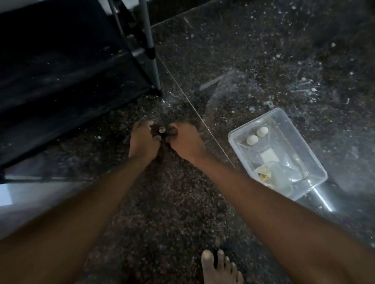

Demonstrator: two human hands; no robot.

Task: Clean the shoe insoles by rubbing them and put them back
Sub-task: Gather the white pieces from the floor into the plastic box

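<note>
Left hand [143,141] and right hand [186,141] both gripping a small dark object with round metal stud [161,130], above dark speckled stone floor [169,205], clear rectangular plastic tub [305,146] sitting right.

Shelf rack [57,73] in the upper left, left hand [143,143] and right hand [185,141] together at centre, below the rack's leg [152,62], small object [162,130] gripped between them, container [299,135] on the floor [249,48] at the right, two round pieces [257,135] in its upper end, bare foot [220,270] at bottom centre.
</note>
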